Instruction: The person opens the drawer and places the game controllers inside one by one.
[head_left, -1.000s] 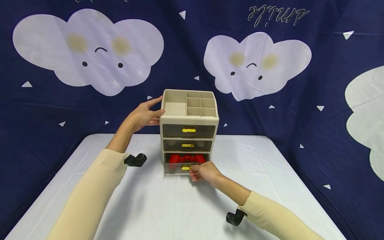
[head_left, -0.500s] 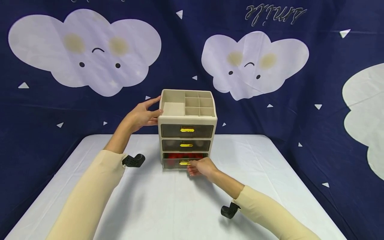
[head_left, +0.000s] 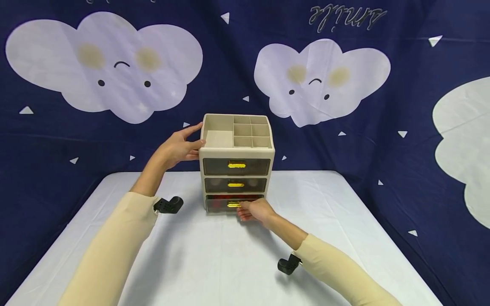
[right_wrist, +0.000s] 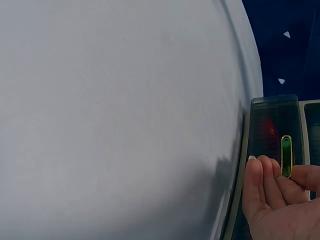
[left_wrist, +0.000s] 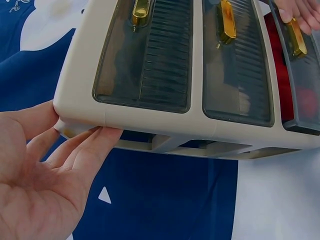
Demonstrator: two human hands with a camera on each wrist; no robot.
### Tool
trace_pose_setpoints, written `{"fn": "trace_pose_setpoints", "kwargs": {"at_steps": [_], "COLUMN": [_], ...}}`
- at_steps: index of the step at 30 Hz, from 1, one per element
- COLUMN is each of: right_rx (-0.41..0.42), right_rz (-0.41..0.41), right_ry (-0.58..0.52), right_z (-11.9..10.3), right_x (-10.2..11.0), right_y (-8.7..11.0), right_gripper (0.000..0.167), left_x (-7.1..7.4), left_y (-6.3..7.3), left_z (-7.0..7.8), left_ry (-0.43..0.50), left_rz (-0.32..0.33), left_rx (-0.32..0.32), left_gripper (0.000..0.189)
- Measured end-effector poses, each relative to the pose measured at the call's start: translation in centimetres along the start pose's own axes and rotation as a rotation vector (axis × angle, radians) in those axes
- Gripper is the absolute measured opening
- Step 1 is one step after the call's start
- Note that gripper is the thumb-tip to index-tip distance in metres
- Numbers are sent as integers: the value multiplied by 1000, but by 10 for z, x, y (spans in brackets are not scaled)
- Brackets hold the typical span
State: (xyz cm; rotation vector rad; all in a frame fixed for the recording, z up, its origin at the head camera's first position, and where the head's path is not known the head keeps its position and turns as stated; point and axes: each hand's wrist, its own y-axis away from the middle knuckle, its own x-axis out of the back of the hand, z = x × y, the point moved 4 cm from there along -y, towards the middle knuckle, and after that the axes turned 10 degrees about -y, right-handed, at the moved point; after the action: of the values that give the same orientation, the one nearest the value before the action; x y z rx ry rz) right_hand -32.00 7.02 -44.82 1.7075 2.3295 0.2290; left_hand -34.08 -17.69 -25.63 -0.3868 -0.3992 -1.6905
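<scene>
A cream desktop organizer (head_left: pixel 237 153) with three smoky see-through drawers stands at the back of the table. My left hand (head_left: pixel 177 149) rests against its upper left corner. In the left wrist view, that hand's mostly straight fingers (left_wrist: pixel 95 150) press the side. At the bottom drawer (head_left: pixel 220 207), which sticks out slightly, my right hand (head_left: pixel 256 210) pinches the gold handle (head_left: pixel 233 204). The right wrist view shows this handle (right_wrist: pixel 286 156) between thumb and fingers. Red contents (left_wrist: pixel 282 75) show behind the drawer front; their kind is unclear.
Open compartments (head_left: pixel 252 131) form the organizer's top. It stands on a white-covered table (head_left: pixel 214 259), with a dark blue cloud-print cloth (head_left: pixel 229 63) hanging behind. A small black camera (head_left: pixel 168 205) is worn on the left wrist, another (head_left: pixel 289 264) on the right.
The bottom drawer has slid inward, nearly flush with the organizer, and my right hand has moved in with it. The red contents show less. My left hand keeps its place on the organizer.
</scene>
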Motion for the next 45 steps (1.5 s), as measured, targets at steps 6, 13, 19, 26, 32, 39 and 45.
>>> {"fn": "trace_pose_setpoints", "kwargs": {"at_steps": [6,13,19,26,32,39,45], "right_rx": [3,7,-11,1,-2,-4,4], "right_rz": [-11,16,17,51,47,42,48], "right_ry": [-6,-28,-51,-91,-98,-96,-90], "right_z": [0,-2,-1,-2,-3,-4,-4], "right_x": [0,1,1,2,2,2,2], "right_y": [-4,-11,-14,-16,-19,-17,-15], "right_gripper": [32,31,31,30,31,30,31], "left_x": [1,0,1,-1,1,1,1], "left_y": [0,0,0,-1,-2,-1,0], "left_z": [-1,-1,-3,-2,-1,0,0], "left_ry": [15,15,18,19,16,15,14], "left_rz": [-6,-8,-9,-21,-15,-18,-16], "left_rx": [-3,13,11,2,7,7,9], "left_gripper": [72,73,73,73,72,73,72]}}
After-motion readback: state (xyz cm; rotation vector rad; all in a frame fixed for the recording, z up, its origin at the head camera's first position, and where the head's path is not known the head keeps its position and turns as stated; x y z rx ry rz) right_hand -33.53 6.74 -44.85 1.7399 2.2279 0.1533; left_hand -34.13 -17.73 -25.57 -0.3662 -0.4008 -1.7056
